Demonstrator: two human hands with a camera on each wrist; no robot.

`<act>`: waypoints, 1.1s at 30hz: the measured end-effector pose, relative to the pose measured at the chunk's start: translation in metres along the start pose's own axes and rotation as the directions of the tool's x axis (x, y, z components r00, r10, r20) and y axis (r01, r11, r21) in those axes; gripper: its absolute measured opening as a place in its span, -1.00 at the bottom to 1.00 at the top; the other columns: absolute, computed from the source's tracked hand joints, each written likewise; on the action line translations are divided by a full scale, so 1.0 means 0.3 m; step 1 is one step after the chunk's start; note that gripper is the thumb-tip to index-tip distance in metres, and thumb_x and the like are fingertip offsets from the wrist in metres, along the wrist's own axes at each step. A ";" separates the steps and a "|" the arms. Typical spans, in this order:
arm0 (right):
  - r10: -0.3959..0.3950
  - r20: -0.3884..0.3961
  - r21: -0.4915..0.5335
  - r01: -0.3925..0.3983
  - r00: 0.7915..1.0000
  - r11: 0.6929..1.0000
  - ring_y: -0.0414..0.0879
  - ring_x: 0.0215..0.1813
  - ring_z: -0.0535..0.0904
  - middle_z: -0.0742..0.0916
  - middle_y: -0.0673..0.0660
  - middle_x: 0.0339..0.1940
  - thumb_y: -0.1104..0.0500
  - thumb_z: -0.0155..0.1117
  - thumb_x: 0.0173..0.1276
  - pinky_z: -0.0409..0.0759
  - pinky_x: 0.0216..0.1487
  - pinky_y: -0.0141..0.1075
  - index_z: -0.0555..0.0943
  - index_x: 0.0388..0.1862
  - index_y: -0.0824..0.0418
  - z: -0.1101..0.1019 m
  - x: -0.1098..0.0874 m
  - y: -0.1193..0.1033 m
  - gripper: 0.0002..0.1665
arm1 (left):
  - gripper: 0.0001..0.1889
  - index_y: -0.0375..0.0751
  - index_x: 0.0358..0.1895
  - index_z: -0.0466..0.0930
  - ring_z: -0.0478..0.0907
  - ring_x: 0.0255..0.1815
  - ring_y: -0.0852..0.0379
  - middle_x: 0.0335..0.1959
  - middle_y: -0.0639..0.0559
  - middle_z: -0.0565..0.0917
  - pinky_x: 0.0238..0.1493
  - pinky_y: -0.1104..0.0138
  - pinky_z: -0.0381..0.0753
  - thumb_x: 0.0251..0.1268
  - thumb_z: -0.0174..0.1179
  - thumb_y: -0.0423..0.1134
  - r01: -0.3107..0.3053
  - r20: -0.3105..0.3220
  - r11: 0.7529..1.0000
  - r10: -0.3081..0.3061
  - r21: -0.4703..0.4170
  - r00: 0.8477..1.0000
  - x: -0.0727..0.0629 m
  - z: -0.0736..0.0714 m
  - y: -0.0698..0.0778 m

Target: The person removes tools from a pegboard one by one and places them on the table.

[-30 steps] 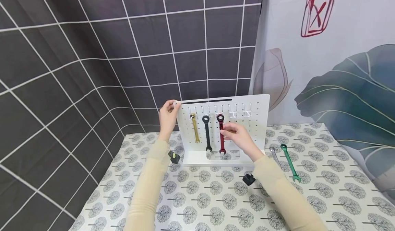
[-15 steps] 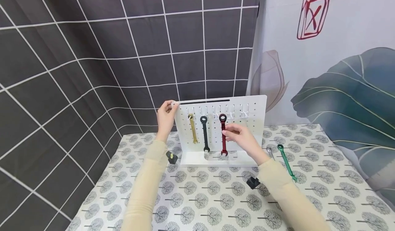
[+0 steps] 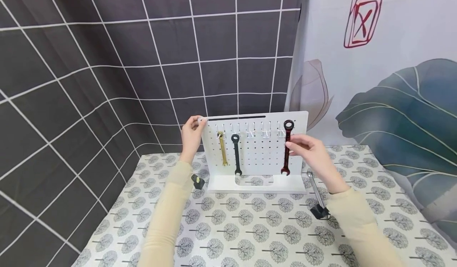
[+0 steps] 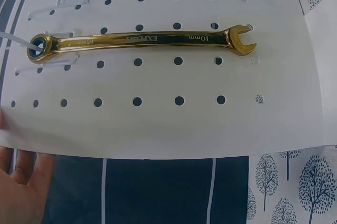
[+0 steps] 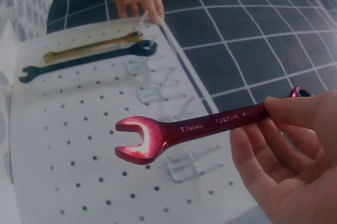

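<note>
Combination wrench (image 3: pixel 287 160) in glossy dark red, grasped between the thumb and fingers of the right hand (image 3: pixel 314 154), stands nearly upright in front of the white pegboard (image 3: pixel 260 156), beside its right edge. The ring end, looking almost black, points toward the top right corner; the forked end points down and catches a bright pinkish gleam. "13mm" reads on the shank, with more lettering running under the thumb. The left hand (image 3: pixel 191 134) pinches the pegboard's top left corner. Near the left edge hang a gold wrench (image 3: pixel 223 150) and a black wrench (image 3: pixel 237 154).
</note>
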State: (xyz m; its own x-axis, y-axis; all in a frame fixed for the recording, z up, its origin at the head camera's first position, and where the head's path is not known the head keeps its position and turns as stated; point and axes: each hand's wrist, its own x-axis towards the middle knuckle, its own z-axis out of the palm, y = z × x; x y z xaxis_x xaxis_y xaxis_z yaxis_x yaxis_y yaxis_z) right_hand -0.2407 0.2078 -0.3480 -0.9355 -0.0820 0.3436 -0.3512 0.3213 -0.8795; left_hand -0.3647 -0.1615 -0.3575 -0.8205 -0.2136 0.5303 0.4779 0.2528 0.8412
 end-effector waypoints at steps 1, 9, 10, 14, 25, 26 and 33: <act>-0.011 -0.017 0.002 0.011 1.000 1.000 -0.20 -0.21 0.72 0.75 0.00 -0.03 0.07 0.31 0.48 0.60 0.00 -0.41 0.55 0.20 0.37 -0.018 -0.008 -0.003 -0.52 | -0.70 -0.30 -0.01 0.64 0.63 -0.16 0.14 -0.17 -0.19 0.73 -0.04 0.32 0.61 0.38 0.33 -0.14 0.002 0.001 1.000 -0.002 0.000 1.000 0.000 0.000 0.001; -0.073 -0.118 0.024 0.076 0.990 0.997 -0.27 -0.27 0.71 0.76 -0.23 -0.21 0.23 0.31 0.47 0.65 -0.15 -0.47 0.66 0.07 0.21 -0.166 -0.057 0.000 -0.76 | -0.69 -0.29 0.00 0.64 0.64 -0.16 0.10 -0.17 -0.17 0.73 -0.04 0.29 0.61 0.38 0.32 -0.12 0.012 0.004 1.000 -0.012 0.015 1.000 -0.001 -0.001 0.000; -0.070 -0.125 0.029 0.075 0.990 0.997 -0.27 -0.28 0.71 0.76 -0.22 -0.21 0.23 0.31 0.46 0.65 -0.16 -0.48 0.67 0.06 0.19 -0.182 -0.062 0.002 -0.77 | -0.69 -0.28 0.00 0.64 0.64 -0.16 0.10 -0.17 -0.17 0.73 -0.04 0.29 0.61 0.39 0.32 -0.12 0.014 0.003 1.000 -0.014 0.016 1.000 -0.001 -0.001 0.000; -0.042 -0.145 0.033 0.047 0.989 0.998 -0.27 -0.30 0.72 0.76 -0.21 -0.22 0.23 0.31 0.46 0.63 -0.18 -0.51 0.69 0.05 0.12 -0.243 -0.083 0.009 -0.78 | -0.69 -0.29 0.01 0.64 0.63 -0.16 0.10 -0.17 -0.17 0.73 -0.03 0.29 0.61 0.39 0.32 -0.12 0.019 0.006 1.000 -0.019 0.014 1.000 -0.001 0.001 0.003; 0.106 -0.186 -0.166 -0.138 0.977 0.977 -0.33 -0.27 0.69 0.65 -0.42 -0.18 -0.02 0.27 0.50 0.46 -0.20 -0.54 0.60 0.18 0.07 -0.369 -0.128 0.040 -0.64 | -0.70 -0.30 0.00 0.64 0.63 -0.17 0.12 -0.17 -0.17 0.73 -0.03 0.30 0.61 0.38 0.32 -0.15 0.018 0.001 1.000 -0.018 0.010 1.000 0.006 0.001 0.001; 0.112 -0.180 -0.171 -0.143 0.977 0.975 -0.33 -0.27 0.68 0.65 -0.41 -0.17 -0.03 0.27 0.50 0.45 -0.20 -0.54 0.60 0.19 0.07 -0.376 -0.129 0.050 -0.62 | -0.70 -0.30 0.00 0.64 0.63 -0.18 0.12 -0.17 -0.17 0.73 -0.03 0.30 0.61 0.38 0.33 -0.15 0.016 0.001 1.000 -0.016 0.010 1.000 0.005 0.000 0.002; 0.187 -0.162 -0.182 -0.215 0.969 0.960 -0.37 -0.26 0.65 0.60 -0.47 -0.19 -0.09 0.24 0.51 0.45 -0.08 -0.30 0.55 0.24 0.00 -0.400 -0.123 0.135 -0.59 | -0.70 -0.30 -0.01 0.65 0.63 -0.21 0.13 -0.17 -0.17 0.74 -0.07 0.32 0.61 0.38 0.33 -0.14 0.007 -0.002 1.000 -0.007 0.010 1.000 0.004 0.001 0.002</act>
State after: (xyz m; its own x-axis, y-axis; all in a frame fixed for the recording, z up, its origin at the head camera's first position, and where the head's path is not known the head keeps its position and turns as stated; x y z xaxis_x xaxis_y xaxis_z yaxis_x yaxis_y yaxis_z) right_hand -0.2157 0.3371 -0.3567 -0.9659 0.1332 0.2220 -0.1287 0.4972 -0.8580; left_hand -0.3656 -0.1613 -0.3565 -0.8233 -0.2172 0.5244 0.4687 0.2609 0.8439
